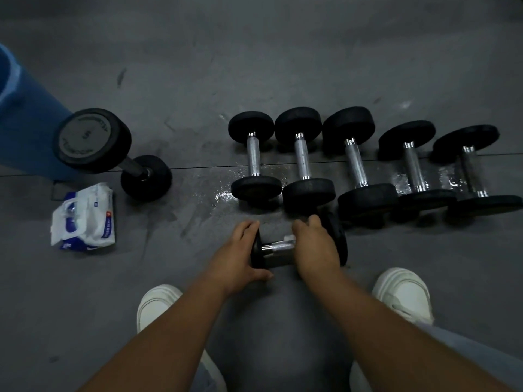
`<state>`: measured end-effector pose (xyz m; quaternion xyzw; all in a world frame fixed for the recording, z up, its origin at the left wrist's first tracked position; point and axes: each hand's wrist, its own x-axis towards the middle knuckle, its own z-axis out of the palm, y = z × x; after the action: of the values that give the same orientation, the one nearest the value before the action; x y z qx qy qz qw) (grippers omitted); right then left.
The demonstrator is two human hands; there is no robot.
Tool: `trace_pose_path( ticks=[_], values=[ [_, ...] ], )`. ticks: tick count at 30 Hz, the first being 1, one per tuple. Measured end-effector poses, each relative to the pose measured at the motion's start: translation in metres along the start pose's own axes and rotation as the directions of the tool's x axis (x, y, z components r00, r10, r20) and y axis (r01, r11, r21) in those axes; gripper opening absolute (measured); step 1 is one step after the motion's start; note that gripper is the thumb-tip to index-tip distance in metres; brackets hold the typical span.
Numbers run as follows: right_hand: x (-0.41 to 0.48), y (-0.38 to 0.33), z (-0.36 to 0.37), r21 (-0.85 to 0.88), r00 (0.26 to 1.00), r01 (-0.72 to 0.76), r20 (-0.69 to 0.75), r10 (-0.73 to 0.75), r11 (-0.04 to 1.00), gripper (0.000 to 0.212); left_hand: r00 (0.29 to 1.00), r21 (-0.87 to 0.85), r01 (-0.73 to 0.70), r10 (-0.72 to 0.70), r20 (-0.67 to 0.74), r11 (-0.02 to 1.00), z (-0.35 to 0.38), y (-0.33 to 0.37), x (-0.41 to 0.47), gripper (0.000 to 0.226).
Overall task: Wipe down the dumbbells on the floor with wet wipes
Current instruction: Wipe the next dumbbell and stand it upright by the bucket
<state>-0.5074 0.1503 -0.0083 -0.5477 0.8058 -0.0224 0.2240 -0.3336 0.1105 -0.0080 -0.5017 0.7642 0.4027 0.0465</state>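
Dumbbells seven, wipes pack one, left hand and right hand gripping nearest dumbbell

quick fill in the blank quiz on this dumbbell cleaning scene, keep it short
The row beyond the hands has ___ dumbbells.
The left hand grips the near dumbbell by its ___ end.
The right hand holds a white ___ on its handle.
The wet wipes pack lies ___ of both hands.
Missing: five; left; wipe; left.
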Motion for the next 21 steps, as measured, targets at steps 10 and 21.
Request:
trace_pose_path(
  ticks=[10,21],
  values=[
    [-0.007,-0.003,0.017,0.356,1.000,0.011,-0.027,-0.001,0.934,0.013,0.999,-0.118,0.038,-0.037,0.010,0.992,-0.004,0.000,0.006,0.115],
    [-0.002,-0.012,0.022,-0.190,0.961,0.275,0.091,-0.262,0.942,0.031,0.996,0.194,0.071,-0.079,0.031,0.978,0.004,0.014,0.008,0.127]
  ],
)
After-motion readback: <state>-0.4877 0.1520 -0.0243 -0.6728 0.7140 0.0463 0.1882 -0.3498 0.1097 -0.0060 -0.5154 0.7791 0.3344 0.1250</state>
